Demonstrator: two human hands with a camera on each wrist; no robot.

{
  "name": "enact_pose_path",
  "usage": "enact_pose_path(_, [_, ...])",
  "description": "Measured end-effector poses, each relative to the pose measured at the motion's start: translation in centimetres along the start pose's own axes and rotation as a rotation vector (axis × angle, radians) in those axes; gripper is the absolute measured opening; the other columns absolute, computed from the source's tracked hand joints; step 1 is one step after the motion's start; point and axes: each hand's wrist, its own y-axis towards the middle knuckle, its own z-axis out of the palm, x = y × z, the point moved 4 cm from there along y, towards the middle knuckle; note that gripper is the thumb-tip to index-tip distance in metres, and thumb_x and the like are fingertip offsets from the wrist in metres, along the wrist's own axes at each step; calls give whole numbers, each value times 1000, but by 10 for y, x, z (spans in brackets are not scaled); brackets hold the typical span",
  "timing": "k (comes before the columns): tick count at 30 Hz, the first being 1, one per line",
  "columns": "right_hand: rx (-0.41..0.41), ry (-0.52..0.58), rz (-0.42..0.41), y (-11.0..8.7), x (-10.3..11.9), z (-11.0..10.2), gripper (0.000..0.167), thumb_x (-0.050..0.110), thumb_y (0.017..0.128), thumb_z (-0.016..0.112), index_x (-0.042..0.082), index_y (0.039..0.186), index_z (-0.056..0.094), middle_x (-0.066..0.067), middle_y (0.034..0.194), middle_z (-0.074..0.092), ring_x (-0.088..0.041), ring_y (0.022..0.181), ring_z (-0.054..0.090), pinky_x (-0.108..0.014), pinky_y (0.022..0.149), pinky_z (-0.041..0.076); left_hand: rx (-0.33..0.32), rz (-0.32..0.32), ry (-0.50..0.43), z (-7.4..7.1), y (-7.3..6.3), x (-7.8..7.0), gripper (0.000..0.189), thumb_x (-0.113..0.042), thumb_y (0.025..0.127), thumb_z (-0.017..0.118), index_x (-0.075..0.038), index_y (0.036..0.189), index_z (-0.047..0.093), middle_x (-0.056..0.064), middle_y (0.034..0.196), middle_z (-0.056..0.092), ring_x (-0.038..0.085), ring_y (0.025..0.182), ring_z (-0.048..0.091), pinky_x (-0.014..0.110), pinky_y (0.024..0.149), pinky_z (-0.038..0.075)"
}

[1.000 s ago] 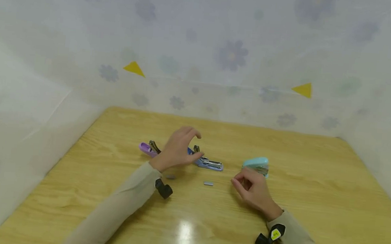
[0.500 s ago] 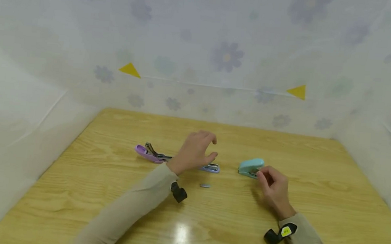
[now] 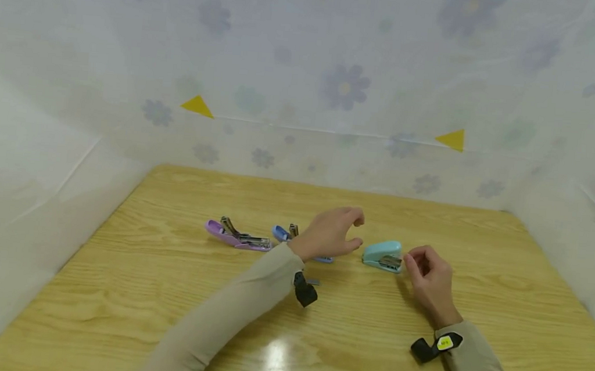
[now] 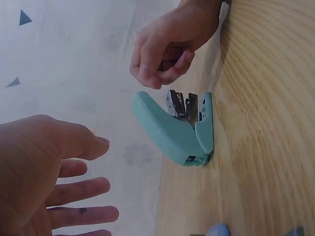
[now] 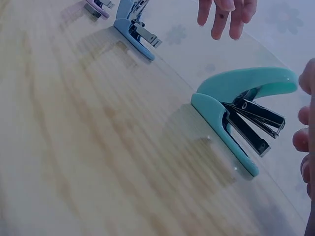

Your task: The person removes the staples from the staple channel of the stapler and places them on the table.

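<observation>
While the left hand (image 3: pixel 330 232), fingers relaxed and holding nothing, hovers just left of the turquoise stapler (image 3: pixel 380 252), the right hand (image 3: pixel 432 279), loosely curled and likewise unladen, hangs just to its right. That stapler stands on the table (image 3: pixel 358 347); further left are the opened blue stapler (image 3: pixel 280 233) and purple stapler (image 3: pixel 227 236), with a small grey strip (image 3: pixel 314 282) lying nearer.

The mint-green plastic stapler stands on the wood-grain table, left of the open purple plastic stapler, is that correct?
The side is wrong: the head view shows the mint-green plastic stapler standing on the wood-grain table, right of the open purple plastic stapler.
</observation>
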Motion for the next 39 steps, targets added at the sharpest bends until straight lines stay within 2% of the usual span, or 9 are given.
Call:
enact_pose_path(5, [75,16,19,-3,-19,0,23,-17,71,71,-9,89,59,-9,63,51,-6,48,38,-18,45,32,78,0,-151,21,13,-15,40,-28,94,62,-12,129,51,3,128,57,17,116,56,27,92,48])
enact_pose_path(7, [112,16,19,-8,-30,2,28,-16,70,73,-8,93,60,-8,66,52,-6,48,38,-17,46,33,90,3,-192,30,17,-24,42,-28,94,61,-12,132,50,4,131,54,17,118,54,25,92,47])
enact_pose_path(13, [178,2,25,-15,-55,6,33,-7,71,77,0,99,63,1,70,52,-2,52,40,-16,48,35,6,34,-149,43,26,-38,39,-27,94,62,-16,130,52,1,130,53,10,106,55,17,80,46])
enact_pose_path(17, [204,-25,31,-16,-60,11,28,-1,75,78,3,99,65,2,70,54,-2,53,40,-16,50,35,-24,43,-182,48,28,-37,36,-24,93,63,-15,128,54,1,124,55,9,97,55,15,76,44])
enact_pose_path(21, [251,-48,42,-17,-61,16,24,2,78,76,1,100,65,1,71,55,-2,54,41,-17,50,37,-38,40,-173,54,28,-32,30,-18,93,62,-15,123,56,0,115,57,8,90,54,15,73,43])
enact_pose_path(26, [272,-61,86,-16,-61,17,22,1,81,73,-1,101,66,2,72,56,-2,54,41,-18,49,37,-51,39,-177,56,31,-32,25,-12,95,58,-14,120,55,1,115,64,10,98,61,17,82,47])
enact_pose_path(31, [275,-121,69,-15,-60,16,17,-2,80,73,-1,97,68,2,70,57,0,55,41,-18,49,37,-38,27,-167,59,34,-32,25,-13,96,57,-16,121,54,0,118,65,11,104,62,19,86,49])
enact_pose_path(35, [264,-146,42,-15,-58,16,14,-4,79,73,0,91,68,2,69,56,1,56,42,-19,50,38,-31,31,-153,60,33,-31,38,-10,96,58,-19,131,50,1,125,63,13,111,61,22,89,49])
enact_pose_path(39, [260,-155,30,-14,-56,17,13,-4,80,73,0,90,68,2,68,55,1,57,41,-19,50,38,-15,59,-107,60,31,-32,49,-3,94,57,-24,138,49,0,127,60,13,107,61,18,74,48])
